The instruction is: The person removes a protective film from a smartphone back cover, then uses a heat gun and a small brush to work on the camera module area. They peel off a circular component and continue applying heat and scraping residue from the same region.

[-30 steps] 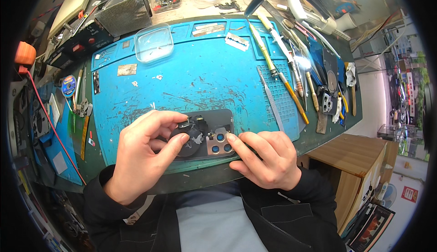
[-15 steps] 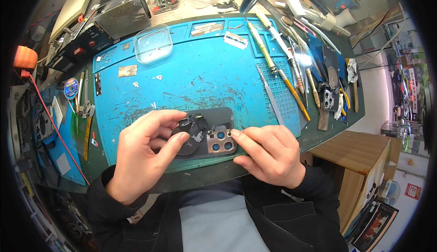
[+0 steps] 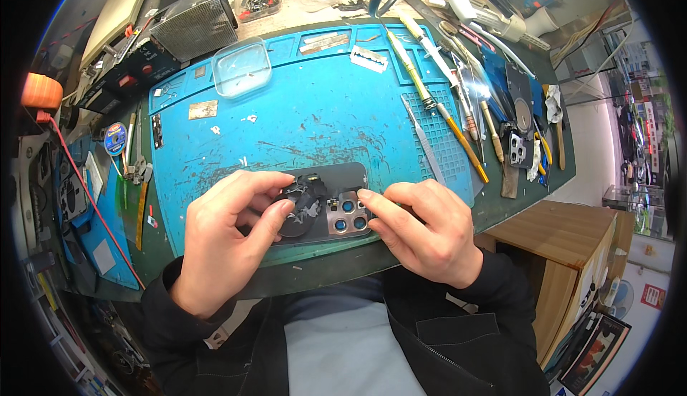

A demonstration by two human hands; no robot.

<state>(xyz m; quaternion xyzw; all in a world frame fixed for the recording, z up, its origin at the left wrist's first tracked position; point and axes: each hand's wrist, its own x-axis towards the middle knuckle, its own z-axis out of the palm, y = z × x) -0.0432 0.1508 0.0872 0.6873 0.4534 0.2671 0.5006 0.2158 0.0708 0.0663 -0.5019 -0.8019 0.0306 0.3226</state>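
Note:
A dark phone back panel [image 3: 342,173] lies near the front of the blue work mat [image 3: 279,124]. On its left part sits a black round piece [image 3: 297,225] with torn foil and flex strips on top, pinched by the thumb and fingers of my left hand [image 3: 225,235]. At the panel's right end is a metal camera bracket [image 3: 340,222] with several round openings showing blue lenses. My right hand [image 3: 429,235] is curled round that end, index fingertip on the bracket's upper right corner and thumb at the panel's right edge.
Long tools [image 3: 469,149] and a metal spatula [image 3: 424,142] lie on the right. A clear plastic box [image 3: 240,66] and razor blade [image 3: 368,58] sit at the back. A solder spool [image 3: 114,139] and red cable [image 3: 90,200] are left. A wooden cabinet [image 3: 544,238] stands lower right.
My right hand has shifted slightly upward, its thumb coming in closer to the panel's edge. My left hand and the panel have moved only a little, slightly higher in view.

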